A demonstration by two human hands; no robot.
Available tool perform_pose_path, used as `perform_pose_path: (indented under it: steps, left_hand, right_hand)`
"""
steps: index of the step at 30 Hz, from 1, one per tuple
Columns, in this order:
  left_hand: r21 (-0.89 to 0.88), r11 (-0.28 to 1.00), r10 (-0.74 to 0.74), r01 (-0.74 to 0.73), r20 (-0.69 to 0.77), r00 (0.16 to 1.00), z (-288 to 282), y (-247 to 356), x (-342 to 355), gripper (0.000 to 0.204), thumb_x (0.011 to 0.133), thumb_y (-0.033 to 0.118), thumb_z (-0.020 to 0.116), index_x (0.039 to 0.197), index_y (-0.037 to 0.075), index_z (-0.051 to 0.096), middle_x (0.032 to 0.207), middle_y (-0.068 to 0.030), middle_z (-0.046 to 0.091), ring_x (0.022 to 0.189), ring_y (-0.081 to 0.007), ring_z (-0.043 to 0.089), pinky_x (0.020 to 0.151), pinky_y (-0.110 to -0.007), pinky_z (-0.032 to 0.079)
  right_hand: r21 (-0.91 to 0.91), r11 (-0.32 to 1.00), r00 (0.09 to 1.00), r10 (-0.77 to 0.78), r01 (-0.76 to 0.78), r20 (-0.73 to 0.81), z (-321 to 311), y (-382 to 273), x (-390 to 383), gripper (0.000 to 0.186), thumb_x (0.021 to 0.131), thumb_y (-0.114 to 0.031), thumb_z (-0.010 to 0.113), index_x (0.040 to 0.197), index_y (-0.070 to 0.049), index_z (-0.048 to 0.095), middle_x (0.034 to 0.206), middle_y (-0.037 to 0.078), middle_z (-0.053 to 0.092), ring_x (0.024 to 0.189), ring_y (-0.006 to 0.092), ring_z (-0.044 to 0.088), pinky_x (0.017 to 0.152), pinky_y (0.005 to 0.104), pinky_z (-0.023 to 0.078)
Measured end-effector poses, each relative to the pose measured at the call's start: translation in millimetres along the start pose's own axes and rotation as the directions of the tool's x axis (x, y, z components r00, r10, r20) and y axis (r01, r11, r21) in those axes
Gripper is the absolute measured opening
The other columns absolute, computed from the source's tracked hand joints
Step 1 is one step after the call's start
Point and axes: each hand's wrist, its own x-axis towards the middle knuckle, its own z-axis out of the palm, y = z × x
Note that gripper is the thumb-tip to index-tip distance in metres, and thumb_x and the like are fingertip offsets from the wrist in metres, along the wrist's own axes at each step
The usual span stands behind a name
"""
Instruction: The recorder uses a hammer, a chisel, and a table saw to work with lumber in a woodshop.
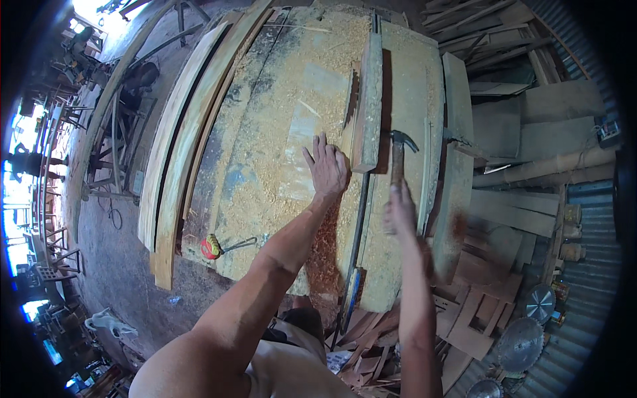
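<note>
My left hand (325, 166) lies open on the sawdust-covered bench (259, 132), fingers spread, just left of an upright length of board (367, 106) set along a dark metal rail (358, 239). My right hand (401, 209), blurred by motion, grips the wooden handle of a claw hammer (399, 159). The hammer's black head is just right of that board's near end. At the bench's lower left sits a red and yellow tape measure (211, 247), beside a thin dark metal tool (235, 245).
Long pale planks (189, 132) lie along the bench's left side. Another board (454, 93) runs along its right edge. Stacked offcuts (484, 298), panels and round saw blades (521, 345) crowd the right, against corrugated metal. At far left, a dark figure of another person (30, 159) appears among racks.
</note>
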Motion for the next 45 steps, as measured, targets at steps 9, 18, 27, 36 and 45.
perform_pose_path:
  steps: [9, 18, 27, 36, 45]
  left_hand:
    - [0.012, 1.000, -0.019, 0.019, 0.005, 1.000, -2, 3, 3, 0.039, 0.113, 0.028, 0.044, 0.129, -0.002, 0.062, 0.176, -0.0302, 0.040, 0.169, -0.0477, 0.026, 0.137, -0.073, 0.003]
    - [-0.017, 0.999, -0.040, 0.041, 0.028, 0.999, -6, 5, 4, 0.038, 0.110, 0.029, 0.049, 0.129, -0.001, 0.062, 0.176, -0.0311, 0.040, 0.170, -0.0468, 0.025, 0.138, -0.071, 0.002]
    - [-0.009, 0.999, -0.036, 0.036, 0.032, 0.999, -10, 9, 6, 0.038, 0.105, 0.033, 0.059, 0.128, 0.002, 0.062, 0.177, -0.0302, 0.038, 0.171, -0.0455, 0.023, 0.138, -0.070, 0.000]
    - [0.019, 0.998, -0.069, 0.067, 0.083, 0.994, -7, 10, 7, 0.035, 0.105, 0.030, 0.058, 0.128, 0.003, 0.061, 0.178, -0.0305, 0.037, 0.172, -0.0456, 0.021, 0.138, -0.071, -0.001]
    - [0.050, 0.997, -0.058, 0.055, 0.070, 0.996, -3, 4, 5, 0.037, 0.106, 0.032, 0.059, 0.131, 0.005, 0.061, 0.178, -0.0282, 0.039, 0.172, -0.0431, 0.024, 0.138, -0.070, 0.002]
  right_hand:
    - [0.050, 0.999, 1.000, -0.019, 0.018, 0.012, 1, -10, 36, 0.064, 0.120, -0.046, 0.055, 0.179, -0.032, 0.033, 0.073, -0.002, 0.052, 0.053, 0.0095, 0.051, 0.044, 0.0307, 0.046]
    - [-0.035, 0.998, 0.997, -0.045, 0.047, 0.062, -9, -14, 42, 0.069, 0.120, -0.048, 0.054, 0.180, -0.023, 0.031, 0.074, -0.001, 0.053, 0.054, 0.0103, 0.053, 0.046, 0.0303, 0.048]
    - [0.130, 0.985, 0.992, 0.111, -0.117, 0.053, 11, 32, -56, 0.066, 0.121, -0.043, 0.052, 0.181, -0.024, 0.028, 0.069, 0.000, 0.051, 0.047, 0.0097, 0.051, 0.039, 0.0303, 0.044]
    - [0.129, 0.971, 0.979, 0.198, -0.203, 0.048, -11, 51, -152, 0.071, 0.120, -0.048, 0.054, 0.182, -0.028, 0.026, 0.069, -0.002, 0.051, 0.046, 0.0091, 0.049, 0.039, 0.0303, 0.043]
    - [0.080, 0.993, 0.997, 0.082, -0.082, 0.004, -9, 44, -117, 0.067, 0.121, -0.047, 0.054, 0.181, -0.027, 0.033, 0.067, -0.002, 0.049, 0.048, 0.0084, 0.050, 0.040, 0.0303, 0.044]
